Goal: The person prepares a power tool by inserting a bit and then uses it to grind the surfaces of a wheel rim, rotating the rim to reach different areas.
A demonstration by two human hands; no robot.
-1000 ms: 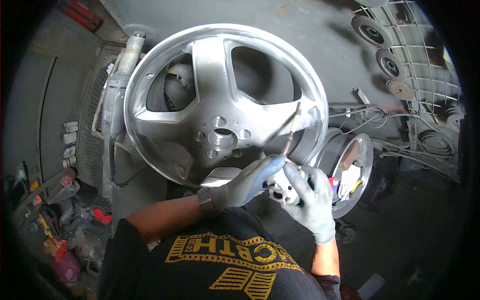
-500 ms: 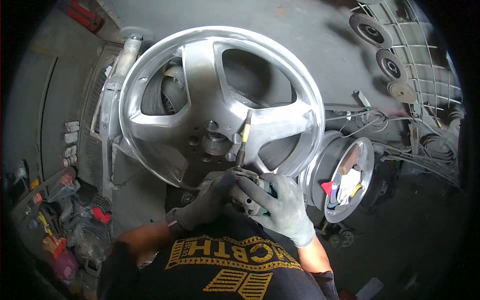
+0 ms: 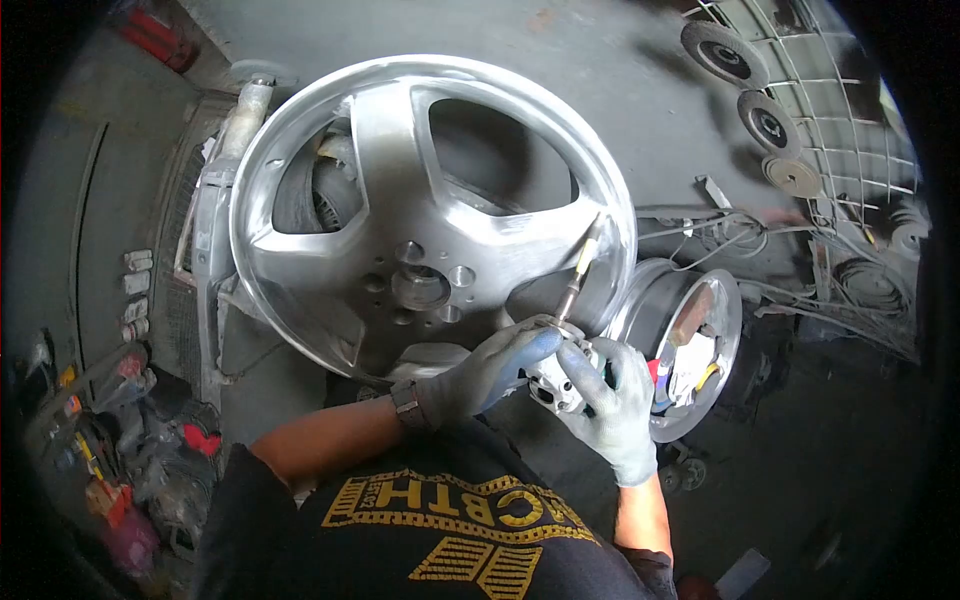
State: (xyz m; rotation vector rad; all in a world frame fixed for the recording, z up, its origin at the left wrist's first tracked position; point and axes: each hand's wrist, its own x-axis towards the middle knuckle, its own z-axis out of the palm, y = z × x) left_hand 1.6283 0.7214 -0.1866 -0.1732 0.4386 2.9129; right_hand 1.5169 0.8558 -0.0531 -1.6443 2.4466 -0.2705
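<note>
A large silver wheel rim (image 3: 400, 180) with wide spokes fills the middle of the head view. In front of it, both gloved hands hold a power tool (image 3: 556, 388) with a grey metal body. My left hand (image 3: 490, 370) has its fingers around the tool's near left side, by the neck. My right hand (image 3: 612, 405) is wrapped over the right side. A long thin bit (image 3: 578, 275) with a pale yellow section extends from the tool, its tip over the right spoke near the outer lip. Part of the tool is hidden under the gloves.
A second rim (image 3: 728, 350) holding a cloth and small items stands at the right. Abrasive discs (image 3: 725, 55) hang on a wire rack (image 3: 815, 90) at upper right, above cables (image 3: 865, 285). A metal stand (image 3: 213, 230) is left of the large rim; clutter (image 3: 130, 450) lies lower left.
Both hands and the tool have moved right. The bit's tip has gone from near the hub to the outer end of the right spoke. The view has shifted slightly.
</note>
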